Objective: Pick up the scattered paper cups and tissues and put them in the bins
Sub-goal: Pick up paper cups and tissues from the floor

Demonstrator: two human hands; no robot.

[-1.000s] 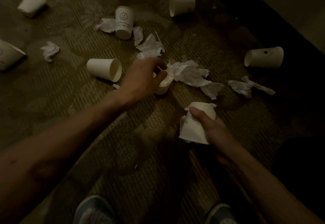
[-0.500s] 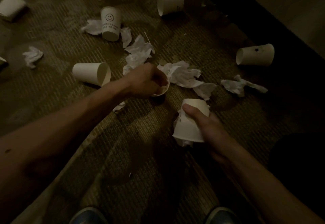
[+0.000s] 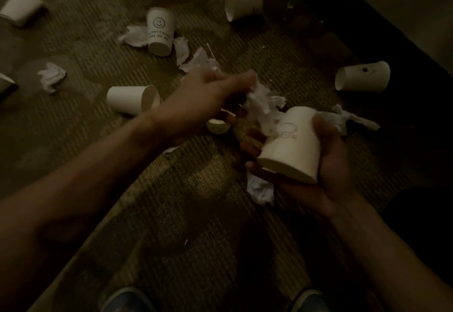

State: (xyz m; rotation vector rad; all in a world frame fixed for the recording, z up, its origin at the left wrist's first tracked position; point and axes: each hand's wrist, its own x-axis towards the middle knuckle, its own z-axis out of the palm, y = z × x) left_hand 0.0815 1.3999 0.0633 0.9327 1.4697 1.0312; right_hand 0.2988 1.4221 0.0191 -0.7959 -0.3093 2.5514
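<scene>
The dim carpet is littered with white paper cups and crumpled tissues. My left hand reaches across the middle and pinches a crumpled tissue lifted off the floor. A small cup shows under its palm; whether the fingers hold it I cannot tell. My right hand grips a paper cup, mouth turned down and towards me, with another tissue tucked under its fingers. The two hands are close together.
A smiley cup stands upside down between tissues. Cups lie on their sides at left, top, right and far left. More tissues lie at left and right. My shoes show below. No bin is in view.
My left hand has moved right from the small cup and picked up the tissue. My right hand has lifted and tilted its cup up towards the left hand.
</scene>
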